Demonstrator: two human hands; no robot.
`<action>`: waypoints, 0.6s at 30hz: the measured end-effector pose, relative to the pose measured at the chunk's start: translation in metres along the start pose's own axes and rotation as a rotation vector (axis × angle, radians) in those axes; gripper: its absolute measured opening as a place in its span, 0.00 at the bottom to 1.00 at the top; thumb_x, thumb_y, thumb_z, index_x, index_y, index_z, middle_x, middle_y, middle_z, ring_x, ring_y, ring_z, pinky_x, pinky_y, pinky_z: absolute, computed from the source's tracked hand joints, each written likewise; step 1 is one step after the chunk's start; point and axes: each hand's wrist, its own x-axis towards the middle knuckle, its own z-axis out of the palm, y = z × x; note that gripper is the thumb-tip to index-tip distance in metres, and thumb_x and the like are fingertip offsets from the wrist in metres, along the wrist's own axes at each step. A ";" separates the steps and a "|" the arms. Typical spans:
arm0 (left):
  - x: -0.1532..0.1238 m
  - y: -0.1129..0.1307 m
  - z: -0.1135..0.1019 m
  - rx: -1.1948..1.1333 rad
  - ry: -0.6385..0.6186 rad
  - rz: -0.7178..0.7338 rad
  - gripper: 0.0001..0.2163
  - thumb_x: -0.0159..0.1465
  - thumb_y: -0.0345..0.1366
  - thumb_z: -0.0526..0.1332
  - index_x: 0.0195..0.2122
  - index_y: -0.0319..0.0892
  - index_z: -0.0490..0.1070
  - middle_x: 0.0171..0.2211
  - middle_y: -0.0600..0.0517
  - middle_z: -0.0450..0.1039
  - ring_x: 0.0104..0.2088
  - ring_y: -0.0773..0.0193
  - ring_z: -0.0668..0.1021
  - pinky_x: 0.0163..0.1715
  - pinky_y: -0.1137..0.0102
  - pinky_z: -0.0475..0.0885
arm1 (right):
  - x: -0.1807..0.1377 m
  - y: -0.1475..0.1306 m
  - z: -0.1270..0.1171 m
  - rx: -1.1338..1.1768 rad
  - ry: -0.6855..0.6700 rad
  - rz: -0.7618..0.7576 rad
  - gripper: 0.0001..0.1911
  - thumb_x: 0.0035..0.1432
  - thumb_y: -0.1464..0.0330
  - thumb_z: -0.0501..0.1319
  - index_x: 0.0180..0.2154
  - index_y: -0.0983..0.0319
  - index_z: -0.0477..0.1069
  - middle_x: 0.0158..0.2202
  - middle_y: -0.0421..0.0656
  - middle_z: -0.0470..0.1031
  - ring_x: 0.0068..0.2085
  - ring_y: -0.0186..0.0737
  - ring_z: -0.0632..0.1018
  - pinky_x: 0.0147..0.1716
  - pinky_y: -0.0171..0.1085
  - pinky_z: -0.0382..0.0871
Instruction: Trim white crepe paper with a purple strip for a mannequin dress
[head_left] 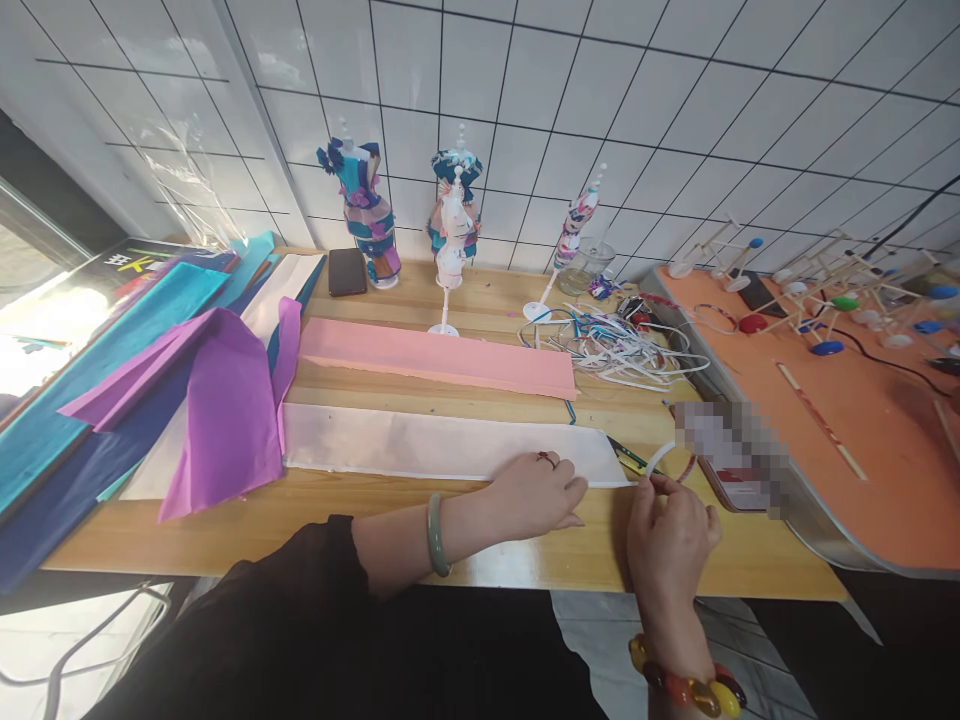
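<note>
My left hand point(534, 497) lies palm down over the front edge of a long pale strip of crepe-like paper point(420, 446), its fingers loosely bent and apart from the thumb. I see nothing held in it. At the strip's right end, my right hand point(673, 530) pinches a thin white-and-red ring point(691, 466) between thumb and fingers. A dark green-yellow tool point(628, 456), partly covered, lies between the two hands. Behind the pale strip is a pink paper strip point(442, 357).
Purple paper point(225, 430) and blue sheets are heaped at left. Small dress forms point(367, 215) stand by the tiled wall. Tangled narrow strips point(622, 345) lie at back right. A phone point(731, 460) rests near my right hand. Beyond it, an orange table point(847, 430) carries stick models.
</note>
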 end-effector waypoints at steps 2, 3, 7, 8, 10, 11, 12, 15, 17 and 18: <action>0.000 0.000 0.000 -0.001 0.007 -0.001 0.20 0.61 0.48 0.54 0.45 0.37 0.63 0.36 0.45 0.67 0.38 0.56 0.72 0.35 0.64 0.67 | 0.002 0.000 -0.001 0.037 0.006 0.018 0.18 0.60 0.60 0.46 0.36 0.66 0.67 0.34 0.53 0.73 0.37 0.48 0.71 0.49 0.49 0.53; 0.000 0.000 0.000 -0.003 0.008 0.002 0.20 0.61 0.48 0.55 0.46 0.36 0.62 0.37 0.45 0.67 0.38 0.57 0.72 0.35 0.65 0.67 | 0.004 0.001 -0.002 0.050 0.003 0.027 0.19 0.60 0.59 0.46 0.36 0.67 0.67 0.34 0.53 0.73 0.37 0.48 0.72 0.48 0.49 0.54; 0.000 0.001 -0.005 0.000 0.010 0.012 0.20 0.60 0.47 0.57 0.46 0.35 0.62 0.36 0.46 0.67 0.39 0.57 0.70 0.35 0.66 0.66 | 0.018 0.010 -0.004 0.066 -0.011 0.036 0.20 0.59 0.59 0.47 0.37 0.68 0.68 0.33 0.54 0.73 0.37 0.48 0.71 0.46 0.49 0.56; -0.001 0.000 -0.007 0.006 0.009 0.012 0.20 0.60 0.47 0.57 0.46 0.35 0.62 0.36 0.46 0.67 0.39 0.57 0.70 0.35 0.66 0.66 | 0.024 0.013 -0.004 0.054 -0.017 0.037 0.20 0.58 0.59 0.47 0.37 0.68 0.69 0.32 0.54 0.74 0.36 0.48 0.71 0.46 0.49 0.56; -0.002 0.000 -0.011 0.022 0.013 0.015 0.20 0.60 0.47 0.57 0.44 0.35 0.63 0.35 0.46 0.66 0.39 0.57 0.69 0.34 0.65 0.65 | 0.035 0.020 -0.003 0.021 -0.031 0.044 0.20 0.58 0.59 0.47 0.37 0.68 0.69 0.32 0.53 0.74 0.36 0.49 0.72 0.46 0.50 0.57; -0.003 0.000 -0.012 0.031 0.018 0.016 0.19 0.60 0.47 0.57 0.44 0.35 0.63 0.35 0.46 0.66 0.39 0.57 0.69 0.34 0.65 0.65 | 0.041 0.023 -0.003 0.006 -0.038 0.042 0.20 0.57 0.60 0.47 0.37 0.68 0.70 0.32 0.54 0.74 0.36 0.49 0.72 0.46 0.50 0.57; -0.004 0.000 -0.014 0.040 0.024 0.015 0.19 0.60 0.47 0.57 0.43 0.35 0.64 0.35 0.46 0.66 0.39 0.56 0.69 0.35 0.65 0.64 | 0.047 0.026 -0.003 -0.004 -0.045 0.037 0.21 0.57 0.60 0.47 0.38 0.69 0.70 0.32 0.54 0.75 0.36 0.50 0.72 0.46 0.51 0.57; -0.011 0.001 -0.016 0.057 0.035 0.016 0.20 0.60 0.48 0.57 0.42 0.35 0.64 0.35 0.46 0.66 0.40 0.56 0.68 0.36 0.64 0.63 | 0.060 0.031 -0.004 -0.020 -0.060 0.008 0.21 0.57 0.61 0.47 0.39 0.69 0.70 0.34 0.55 0.75 0.37 0.50 0.73 0.47 0.52 0.57; -0.016 0.003 -0.016 0.060 0.029 0.021 0.20 0.60 0.49 0.56 0.42 0.34 0.64 0.35 0.46 0.65 0.39 0.57 0.68 0.36 0.64 0.63 | 0.063 0.031 -0.006 -0.018 -0.070 -0.003 0.20 0.55 0.62 0.48 0.39 0.68 0.70 0.34 0.55 0.75 0.37 0.51 0.74 0.47 0.54 0.57; -0.018 0.004 -0.015 0.061 0.022 0.024 0.20 0.60 0.49 0.56 0.42 0.34 0.64 0.35 0.46 0.65 0.39 0.57 0.68 0.36 0.64 0.63 | 0.063 0.030 -0.006 -0.004 -0.076 -0.004 0.19 0.55 0.61 0.49 0.38 0.68 0.70 0.34 0.54 0.75 0.37 0.52 0.74 0.46 0.53 0.58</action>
